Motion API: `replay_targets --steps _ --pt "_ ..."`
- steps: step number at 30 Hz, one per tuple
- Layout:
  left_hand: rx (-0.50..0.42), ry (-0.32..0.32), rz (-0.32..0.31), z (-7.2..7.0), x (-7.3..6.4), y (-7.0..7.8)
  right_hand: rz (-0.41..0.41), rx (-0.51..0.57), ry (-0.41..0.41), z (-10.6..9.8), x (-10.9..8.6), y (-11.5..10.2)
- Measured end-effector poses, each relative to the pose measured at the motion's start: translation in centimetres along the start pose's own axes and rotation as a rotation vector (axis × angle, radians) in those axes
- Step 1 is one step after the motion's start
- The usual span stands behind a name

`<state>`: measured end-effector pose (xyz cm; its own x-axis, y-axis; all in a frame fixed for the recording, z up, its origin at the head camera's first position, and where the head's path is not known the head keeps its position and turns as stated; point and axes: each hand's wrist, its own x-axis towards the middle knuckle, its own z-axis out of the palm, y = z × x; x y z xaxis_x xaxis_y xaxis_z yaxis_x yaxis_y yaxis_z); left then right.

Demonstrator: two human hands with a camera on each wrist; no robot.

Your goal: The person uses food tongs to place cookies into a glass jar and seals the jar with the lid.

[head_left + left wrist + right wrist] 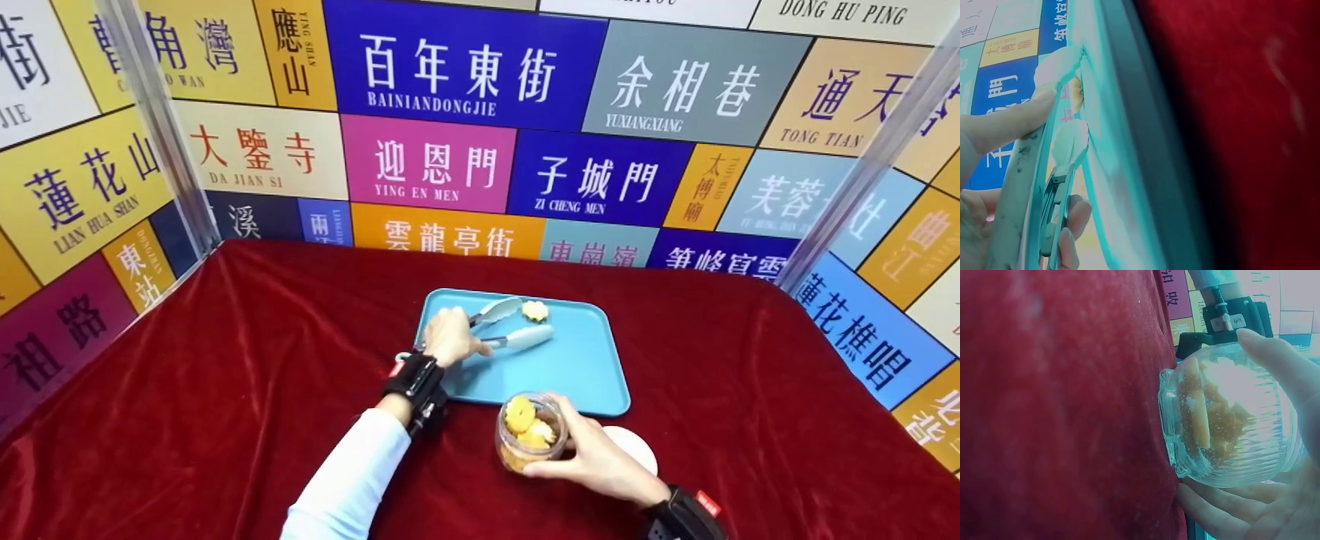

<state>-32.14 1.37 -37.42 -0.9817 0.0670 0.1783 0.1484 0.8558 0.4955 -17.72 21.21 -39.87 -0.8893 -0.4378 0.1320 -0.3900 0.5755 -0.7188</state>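
My left hand (450,337) grips a pair of tongs (525,339) above the left part of a blue tray (577,382). The tongs' pale scalloped tips are spread apart with nothing between them; in the left wrist view, the thumb lies on one arm and fingers curl by the other. Near the tips, a flower-shaped cookie (535,310) lies on the tray. In front of the tray, my right hand (592,450) holds a clear ribbed jar (1230,422) around its side. The jar stands on the cloth, lidless, with several yellow cookies (525,420) inside.
A white round lid (634,448) lies on the cloth, partly behind my right hand. Dark red velvet cloth (225,420) covers the table. Sign-printed walls and clear corner posts (176,150) stand at the back and sides.
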Motion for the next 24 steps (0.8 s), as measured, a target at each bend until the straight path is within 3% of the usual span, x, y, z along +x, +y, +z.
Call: replay_targets --steps 9,24 --pt "0.019 0.012 -0.007 0.28 0.16 0.72 -0.008 -0.006 -0.002 0.11 0.06 0.11" --pt "0.037 0.018 -0.036 0.22 0.42 0.19 0.0 0.004 0.001 0.07 0.04 0.23"
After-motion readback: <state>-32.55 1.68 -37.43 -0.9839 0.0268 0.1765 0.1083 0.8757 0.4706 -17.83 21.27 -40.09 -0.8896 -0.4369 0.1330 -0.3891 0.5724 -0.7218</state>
